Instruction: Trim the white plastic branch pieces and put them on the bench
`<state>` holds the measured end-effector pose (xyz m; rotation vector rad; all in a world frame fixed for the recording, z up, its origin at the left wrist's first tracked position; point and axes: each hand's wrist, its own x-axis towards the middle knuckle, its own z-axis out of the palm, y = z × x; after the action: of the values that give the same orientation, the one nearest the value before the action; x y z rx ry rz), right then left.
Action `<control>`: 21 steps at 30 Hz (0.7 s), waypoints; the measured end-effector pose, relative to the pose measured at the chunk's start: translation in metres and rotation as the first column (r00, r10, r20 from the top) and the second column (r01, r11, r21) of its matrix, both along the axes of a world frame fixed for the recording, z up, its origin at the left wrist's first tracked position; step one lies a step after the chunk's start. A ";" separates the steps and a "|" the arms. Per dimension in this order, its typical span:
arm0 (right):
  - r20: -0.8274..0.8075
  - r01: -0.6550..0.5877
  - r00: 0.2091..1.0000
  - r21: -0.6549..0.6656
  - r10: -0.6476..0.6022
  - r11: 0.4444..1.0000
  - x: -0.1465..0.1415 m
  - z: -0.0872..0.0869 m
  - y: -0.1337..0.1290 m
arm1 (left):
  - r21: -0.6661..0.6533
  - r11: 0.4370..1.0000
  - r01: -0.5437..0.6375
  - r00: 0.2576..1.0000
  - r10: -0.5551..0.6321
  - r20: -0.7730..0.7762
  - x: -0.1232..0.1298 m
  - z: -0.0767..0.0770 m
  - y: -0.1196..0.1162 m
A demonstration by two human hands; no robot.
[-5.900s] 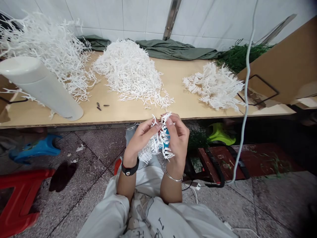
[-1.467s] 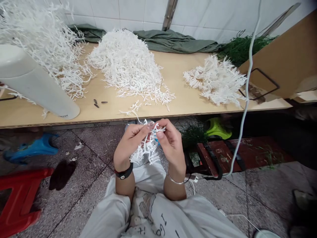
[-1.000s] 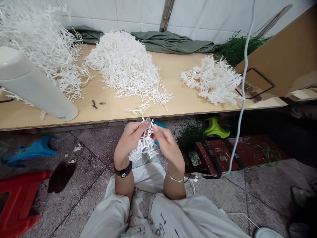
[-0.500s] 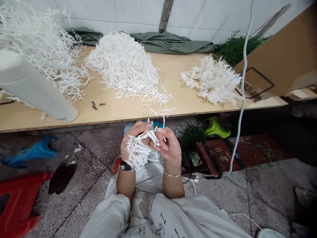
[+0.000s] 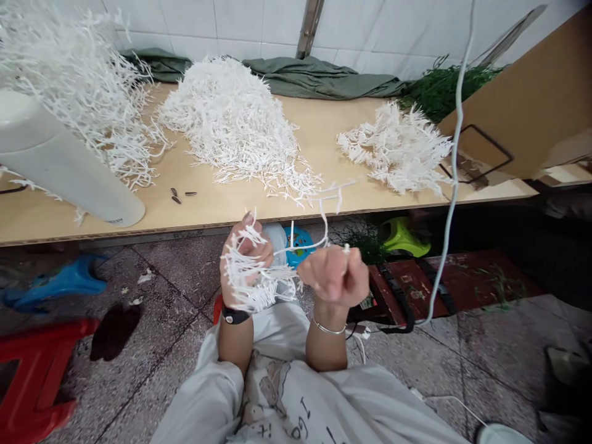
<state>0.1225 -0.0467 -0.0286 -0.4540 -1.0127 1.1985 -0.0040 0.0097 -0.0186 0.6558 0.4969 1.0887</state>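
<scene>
My left hand [image 5: 247,256] is closed around a bunch of white branching strands [image 5: 259,290], which spill over its palm and fingers. From that hand a single thin white strand [image 5: 303,248] stretches across to my right hand [image 5: 335,275], then bends up with its twigs over the table edge. My right hand is in a pinch, slightly blurred, with a small white tip poking out above the fingers. Just beyond both hands lies a big heap of short white strands [image 5: 235,123] on the cardboard-topped table [image 5: 319,114].
A looser white heap [image 5: 83,86] and a white bottle [image 5: 69,163] occupy the left. Several dark seeds [image 5: 176,200] lie nearby. At right are a smaller white pile [image 5: 398,148], green sprigs [image 5: 444,92] and a hanging cable [image 5: 451,203]. Stools [image 5: 46,370] stand below.
My hands have drawn apart: the right moved right and slightly toward me, the left slightly left. A white strand now spans the gap between them.
</scene>
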 end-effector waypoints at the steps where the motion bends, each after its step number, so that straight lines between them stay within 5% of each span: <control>1: 0.086 0.077 0.994 -0.042 -0.073 0.996 0.000 0.002 0.000 | 0.016 0.999 0.028 1.000 -0.027 -0.012 -0.001 0.003 -0.001; 6: 0.259 0.288 0.932 -0.115 -0.252 0.951 -0.008 0.006 0.006 | 0.048 0.997 0.058 0.994 -0.053 -0.094 0.000 0.011 -0.007; 16: -0.090 0.116 0.983 -0.361 -0.159 0.925 -0.014 0.008 0.023 | -0.014 0.999 0.031 0.989 -0.032 -0.142 0.007 0.001 0.009; 21: -0.083 0.182 0.967 -0.445 -0.242 0.877 -0.011 -0.004 0.035 | -0.041 0.999 -0.013 0.984 0.005 -0.180 0.009 -0.001 0.012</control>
<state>0.1113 -0.0122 -0.0328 -0.8026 -0.5524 1.2359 0.0052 0.0213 -0.0199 0.7189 0.6776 1.0297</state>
